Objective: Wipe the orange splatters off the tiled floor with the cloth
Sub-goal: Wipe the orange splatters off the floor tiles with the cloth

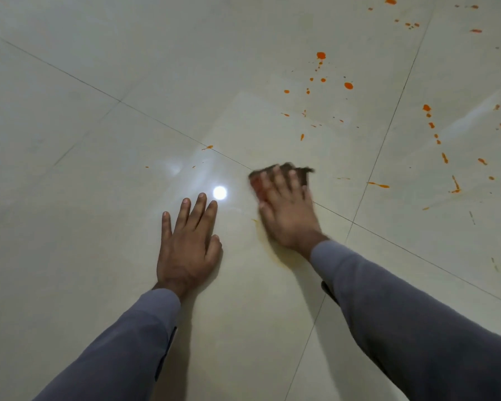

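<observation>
Glossy cream tiled floor (104,175) fills our view, crossed by thin dark grout lines (162,125) and carrying a bright round light reflection (219,193). Our right hand (287,215) lies flat with fingers spread, its grip pressing the cloth (297,170) down onto the floor rather than closing around it; the cloth is dark and reddish, blurred, and shows only past the fingertips and at the thumb side. Beyond and to the right of that grip, orange splatters (348,85) dot the tiles, some near, most well apart from it. A faint yellowish smear (268,244) runs just beside the heel of that hand. Our left hand (187,247) rests palm down on bare floor, fingers open, gripping nothing. Grey sleeves (417,328) cover both arms.
</observation>
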